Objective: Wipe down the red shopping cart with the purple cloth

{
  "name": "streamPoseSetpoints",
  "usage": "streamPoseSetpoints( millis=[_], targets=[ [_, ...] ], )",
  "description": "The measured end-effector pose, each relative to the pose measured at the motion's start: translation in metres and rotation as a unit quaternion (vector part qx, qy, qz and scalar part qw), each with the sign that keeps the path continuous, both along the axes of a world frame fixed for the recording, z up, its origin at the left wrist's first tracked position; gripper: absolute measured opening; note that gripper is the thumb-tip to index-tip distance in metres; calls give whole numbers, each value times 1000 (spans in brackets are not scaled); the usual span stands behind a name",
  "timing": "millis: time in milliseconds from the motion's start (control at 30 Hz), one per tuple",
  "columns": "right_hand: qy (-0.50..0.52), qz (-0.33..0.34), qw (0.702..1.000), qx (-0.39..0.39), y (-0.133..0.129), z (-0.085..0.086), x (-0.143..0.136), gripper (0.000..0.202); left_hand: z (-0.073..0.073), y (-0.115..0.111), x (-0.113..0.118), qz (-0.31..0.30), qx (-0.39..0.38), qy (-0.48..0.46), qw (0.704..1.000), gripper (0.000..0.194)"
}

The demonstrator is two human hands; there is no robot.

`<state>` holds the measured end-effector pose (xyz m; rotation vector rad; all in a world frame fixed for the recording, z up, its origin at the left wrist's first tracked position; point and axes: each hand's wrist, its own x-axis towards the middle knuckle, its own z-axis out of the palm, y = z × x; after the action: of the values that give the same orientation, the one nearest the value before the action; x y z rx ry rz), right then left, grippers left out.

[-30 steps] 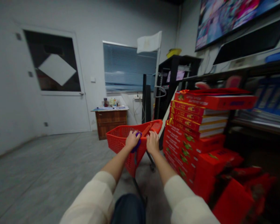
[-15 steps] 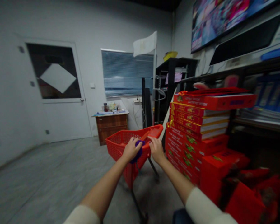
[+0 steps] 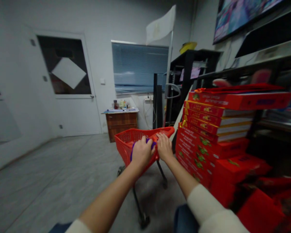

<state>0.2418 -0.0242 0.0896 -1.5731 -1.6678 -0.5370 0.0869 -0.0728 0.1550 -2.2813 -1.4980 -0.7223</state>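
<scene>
Your left grip [image 3: 143, 151]: curled round purple item [image 3: 133, 149]
Right grip [image 3: 164, 146]: on red plastic cart [image 3: 123, 144], closure unclear
Floor [image 3: 50, 171]: grey concrete
Wall [image 3: 99, 22]: white door [image 3: 79, 116]

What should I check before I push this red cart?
1. Left hand on the purple item at the red cart: ok.
2. Right hand on the cart: ok.
3. Room beside the red boxes: cannot tell; they stand close on the right.
4. Near wheel unlocked: cannot tell.
5. White door open, if needed: not ok, it looks shut.
</scene>
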Motion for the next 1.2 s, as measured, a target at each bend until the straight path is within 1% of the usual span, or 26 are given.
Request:
streamPoseSetpoints(
  millis=[33,100,167,233,267,333,400,433,500,600,667,733,800,833,900,967,1033,1100,1133,1200],
  targets=[
    [-6,-1,1000,-3,-1,3,-4,45,-2,-3,0,1,16,13,1000,30],
    [-25,10,1000,-16,-2,12,-5,42,-4,-2,-7,17,23,14,999,29],
    [-53,35,998,-31,2,23,2,40,-5,6,-22,38,6,-3,999,29],
    [-73,46,996,-38,12,31,13,40,-2,19,-40,56,-25,-23,998,30],
    [-76,40,996,-41,19,33,18,40,1,27,-50,64,-43,-30,997,30],
    [-76,34,995,-52,33,30,21,41,6,42,-65,84,-76,-42,993,31],
    [-67,36,996,-56,45,23,14,43,9,56,-73,115,-96,-51,987,32],
    [-51,23,997,-47,49,18,6,43,11,62,-74,135,-97,-52,985,32],
    [-25,-4,999,-27,53,10,-14,42,11,70,-66,175,-84,-49,980,34],
    [-8,-31,999,-18,51,9,-36,41,9,77,-42,205,-54,-44,976,39],
    [-16,-31,999,-32,49,15,-37,42,9,80,-31,197,-49,-48,978,42],
    [-42,-2,997,-58,49,23,-24,42,10,85,-34,156,-61,-40,985,44],
    [-88,53,991,-86,50,30,-4,41,12,93,-52,100,-82,-23,991,44],
    [-96,58,989,-92,52,33,5,42,13,98,-64,74,-92,-17,993,44],
    [-97,56,989,-97,54,33,19,43,14,108,-84,59,-104,-30,992,44],
    [-83,54,990,-99,55,29,22,44,13,117,-92,72,-109,-56,990,42],
    [-63,55,992,-99,56,25,17,43,11,121,-81,95,-105,-79,987,40],
    [-46,51,993,-94,56,21,9,43,7,120,-57,107,-87,-91,986,37],
    [-41,49,994,-92,56,20,6,43,6,119,-43,103,-75,-94,987,36],
    [-36,44,994,-89,55,20,3,42,4,115,-20,78,-52,-90,991,35]
  ],
)
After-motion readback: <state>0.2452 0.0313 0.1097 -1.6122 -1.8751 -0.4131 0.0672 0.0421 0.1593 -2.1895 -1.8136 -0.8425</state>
